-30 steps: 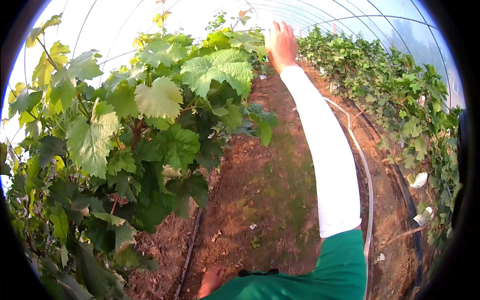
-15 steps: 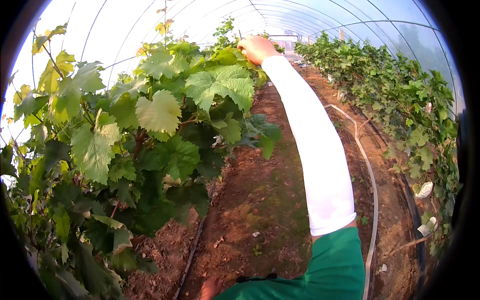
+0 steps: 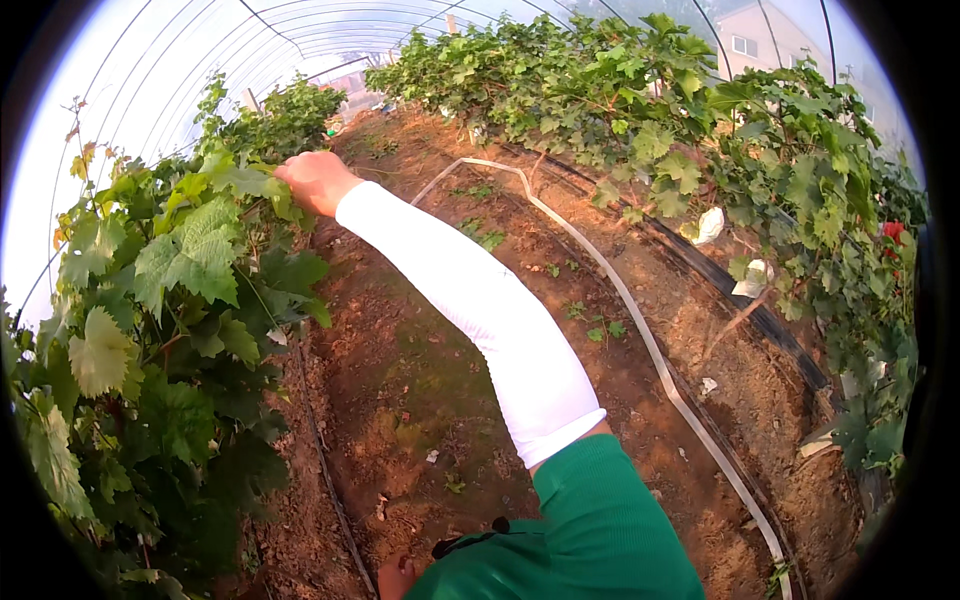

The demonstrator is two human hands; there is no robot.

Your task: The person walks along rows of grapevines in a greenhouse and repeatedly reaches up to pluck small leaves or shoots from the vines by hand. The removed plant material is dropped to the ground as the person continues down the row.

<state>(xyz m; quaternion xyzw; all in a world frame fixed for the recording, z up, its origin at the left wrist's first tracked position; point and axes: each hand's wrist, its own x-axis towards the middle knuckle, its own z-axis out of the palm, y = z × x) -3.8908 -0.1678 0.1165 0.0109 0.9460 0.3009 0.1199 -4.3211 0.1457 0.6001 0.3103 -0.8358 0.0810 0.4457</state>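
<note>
Leaves (image 3: 235,185) at the top of the vine row (image 3: 150,330) are clasped by the right hand (image 3: 316,181), closed on them, arm stretched across the dirt path (image 3: 420,340). The left hand (image 3: 395,578), far below the vine top, is barely shown; its state cannot be told.

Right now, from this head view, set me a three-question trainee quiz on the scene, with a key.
1. True or false: the right hand is closed on the vine leaves of the row on the person's left.
2. What runs along the soil path between the rows? A) a pale hose B) a wheelbarrow C) a ladder
3. Fill in: the outstretched arm wears a ____ sleeve.
Key: 1 true; 2 A; 3 white.
</note>
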